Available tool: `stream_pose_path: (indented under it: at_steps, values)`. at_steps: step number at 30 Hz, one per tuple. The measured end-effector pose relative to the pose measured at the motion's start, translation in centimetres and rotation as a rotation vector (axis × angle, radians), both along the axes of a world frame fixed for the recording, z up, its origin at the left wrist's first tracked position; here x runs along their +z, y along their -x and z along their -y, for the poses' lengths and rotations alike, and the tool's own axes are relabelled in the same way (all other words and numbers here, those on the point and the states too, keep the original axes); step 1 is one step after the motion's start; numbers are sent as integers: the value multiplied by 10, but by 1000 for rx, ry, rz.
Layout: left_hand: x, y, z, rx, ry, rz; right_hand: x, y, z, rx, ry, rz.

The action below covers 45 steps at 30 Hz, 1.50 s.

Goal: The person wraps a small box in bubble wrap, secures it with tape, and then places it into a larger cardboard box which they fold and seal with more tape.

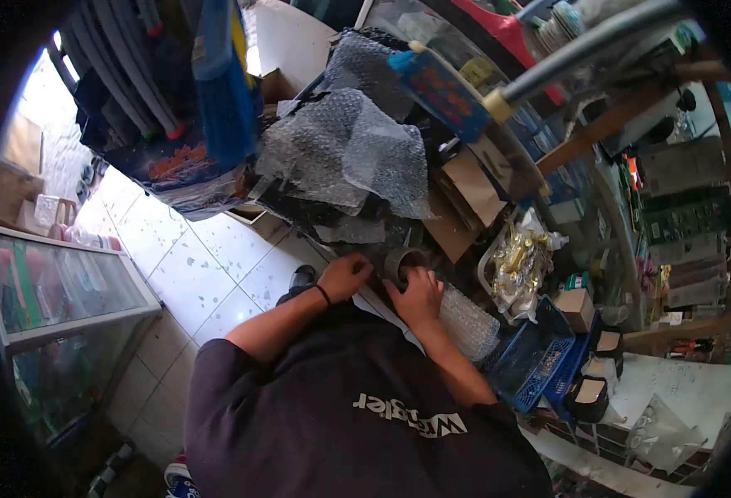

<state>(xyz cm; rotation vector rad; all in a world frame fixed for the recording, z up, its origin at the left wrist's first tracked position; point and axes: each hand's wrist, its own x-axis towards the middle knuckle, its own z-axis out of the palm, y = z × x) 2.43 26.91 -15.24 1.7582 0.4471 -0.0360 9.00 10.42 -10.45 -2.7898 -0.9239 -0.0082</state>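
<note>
My right hand [419, 292] grips a roll of brown packing tape [393, 263] by its near side, its fingers at the ring's rim. To the left of the roll, my left hand [346, 276], with a dark band at the wrist, has its fingers curled together. Whatever it may hold between the fingertips is too small to make out. A bubble-wrapped bundle [467, 322] lies beside my right forearm. Beyond both hands, loose sheets of bubble wrap [345, 149] are heaped over dark material. Folded cardboard [465, 199] lies to the right of that heap.
A clear bag of gold-coloured parts [521, 266] and a blue plastic crate [531, 357] stand on the right. A metal pole [589, 54] crosses the upper right. At left are a glass cabinet [71, 286], tiled floor [191, 257] and hanging blue goods [220, 100].
</note>
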Motion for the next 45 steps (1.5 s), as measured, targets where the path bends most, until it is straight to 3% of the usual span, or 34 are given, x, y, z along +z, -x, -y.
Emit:
stream_pose_path:
  at_steps: [3,6,13,19,37,40,45]
  values:
    - [4,1,-15,-145,-55,32,-36,-16,-8,-26,25,-22]
    - [14,1,-23,-174,-36,83,-32,-13,-6,-79,-206,-85]
    - [31,1,-10,-55,-106,412,43,22,10,-222,-428,-775]
    - [59,1,-18,-270,99,241,55,37,12,-105,-497,-1002]
    - [91,18,-27,-161,147,329,97,61,0,113,-593,-967]
    - [94,18,-36,-114,257,324,106,67,-5,230,-656,-931]
    - [103,20,-43,-151,341,296,111,65,-5,387,-554,-877]
